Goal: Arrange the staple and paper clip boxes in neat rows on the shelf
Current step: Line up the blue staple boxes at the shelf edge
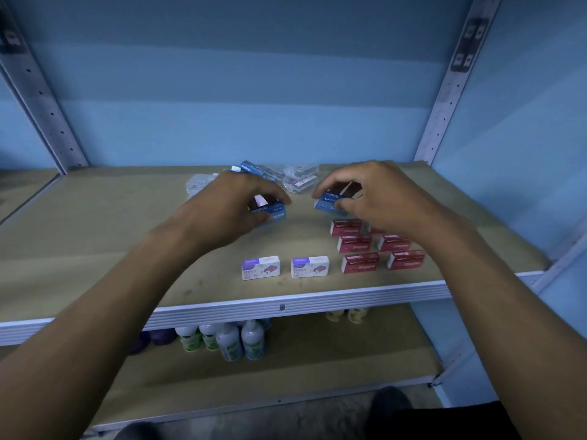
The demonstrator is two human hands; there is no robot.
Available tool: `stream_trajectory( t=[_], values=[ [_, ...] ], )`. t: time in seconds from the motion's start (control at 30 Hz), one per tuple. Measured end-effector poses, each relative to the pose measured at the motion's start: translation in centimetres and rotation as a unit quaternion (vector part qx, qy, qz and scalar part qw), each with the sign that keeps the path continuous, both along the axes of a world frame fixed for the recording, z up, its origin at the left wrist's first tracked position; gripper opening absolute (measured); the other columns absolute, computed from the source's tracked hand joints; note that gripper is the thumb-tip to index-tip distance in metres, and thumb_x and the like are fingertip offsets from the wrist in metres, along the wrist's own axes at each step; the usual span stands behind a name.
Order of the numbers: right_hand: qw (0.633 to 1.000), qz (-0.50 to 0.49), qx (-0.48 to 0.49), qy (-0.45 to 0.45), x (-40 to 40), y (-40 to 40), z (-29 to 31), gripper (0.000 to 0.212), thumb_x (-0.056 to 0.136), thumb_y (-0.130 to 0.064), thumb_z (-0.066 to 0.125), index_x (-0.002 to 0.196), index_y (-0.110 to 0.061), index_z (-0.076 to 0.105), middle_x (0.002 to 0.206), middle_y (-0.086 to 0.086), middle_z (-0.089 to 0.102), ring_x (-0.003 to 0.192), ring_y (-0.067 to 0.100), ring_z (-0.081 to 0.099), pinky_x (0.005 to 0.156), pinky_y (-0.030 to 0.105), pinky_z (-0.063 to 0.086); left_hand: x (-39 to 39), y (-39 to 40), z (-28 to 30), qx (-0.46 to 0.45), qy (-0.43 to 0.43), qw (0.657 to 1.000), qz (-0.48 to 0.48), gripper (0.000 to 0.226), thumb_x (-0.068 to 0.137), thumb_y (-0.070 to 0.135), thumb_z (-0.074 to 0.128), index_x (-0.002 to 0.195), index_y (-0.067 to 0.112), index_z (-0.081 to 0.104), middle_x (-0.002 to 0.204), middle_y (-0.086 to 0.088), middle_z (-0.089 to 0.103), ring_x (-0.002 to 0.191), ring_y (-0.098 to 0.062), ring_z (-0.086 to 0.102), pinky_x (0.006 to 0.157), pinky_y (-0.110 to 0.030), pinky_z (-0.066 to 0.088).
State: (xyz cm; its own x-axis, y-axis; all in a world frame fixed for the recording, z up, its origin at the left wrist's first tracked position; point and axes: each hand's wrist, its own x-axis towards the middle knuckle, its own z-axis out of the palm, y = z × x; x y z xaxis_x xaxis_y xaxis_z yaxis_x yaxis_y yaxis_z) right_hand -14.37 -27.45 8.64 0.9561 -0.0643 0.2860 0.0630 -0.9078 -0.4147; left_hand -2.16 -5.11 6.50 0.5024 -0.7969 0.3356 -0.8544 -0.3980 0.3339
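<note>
My left hand (228, 204) grips blue staple boxes (273, 212) just above the middle of the brown shelf (95, 236). My right hand (371, 195) grips another blue staple box (328, 203) beside it. Below the right hand, several red staple boxes (360, 262) lie in two columns. Two white and purple staple boxes (261, 267) sit side by side near the front edge. A loose heap of blue boxes and clear plastic boxes (297, 177) lies at the back.
The shelf's white front rail (286, 308) runs below the boxes. On the lower shelf stand several white spray bottles (228, 341) and small yellow cups (347, 314). Perforated metal uprights (451, 90) flank the shelf against a blue wall.
</note>
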Motion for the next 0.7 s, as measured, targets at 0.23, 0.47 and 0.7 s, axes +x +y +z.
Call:
stream_trajectory(
  t=[0.23, 0.47, 0.7],
  values=[
    [0.996, -0.086, 0.003, -0.004, -6.8, -6.8, 0.5, 0.036, 0.081, -0.006, 0.075, 0.097, -0.039, 0.077, 0.092, -0.016, 0.072, 0.081, -0.001, 0.065, 0.07, 0.007, 0.049, -3.7, -7.6, 1.3, -0.017, 0.018, 0.998, -0.055, 0.035, 0.082, 0.014, 0.075, 0.11, 0.035, 0.071, 0.104, 0.013, 0.07, 0.078, -0.001, 0.064, 0.069, -0.005, 0.046],
    [0.986, -0.164, 0.026, 0.026, -12.0, -12.6, -1.6, 0.043, 0.079, -0.008, 0.077, 0.107, -0.04, 0.073, 0.089, -0.013, 0.072, 0.081, 0.005, 0.068, 0.08, 0.02, 0.055, -7.7, -16.1, 1.4, -0.004, 0.03, 0.994, -0.108, 0.04, 0.08, 0.012, 0.076, 0.115, 0.029, 0.07, 0.103, 0.011, 0.072, 0.078, -0.004, 0.065, 0.076, -0.019, 0.052],
    [0.982, -0.185, 0.034, 0.033, -14.0, -15.2, -2.1, 0.032, 0.078, -0.001, 0.075, 0.098, -0.025, 0.079, 0.086, -0.015, 0.074, 0.081, -0.002, 0.068, 0.071, 0.001, 0.045, -10.7, -21.5, -0.2, 0.018, 0.011, 0.991, -0.134, 0.042, 0.079, 0.014, 0.076, 0.119, 0.024, 0.068, 0.099, 0.011, 0.072, 0.068, 0.01, 0.049, 0.079, -0.023, 0.048]
  ],
)
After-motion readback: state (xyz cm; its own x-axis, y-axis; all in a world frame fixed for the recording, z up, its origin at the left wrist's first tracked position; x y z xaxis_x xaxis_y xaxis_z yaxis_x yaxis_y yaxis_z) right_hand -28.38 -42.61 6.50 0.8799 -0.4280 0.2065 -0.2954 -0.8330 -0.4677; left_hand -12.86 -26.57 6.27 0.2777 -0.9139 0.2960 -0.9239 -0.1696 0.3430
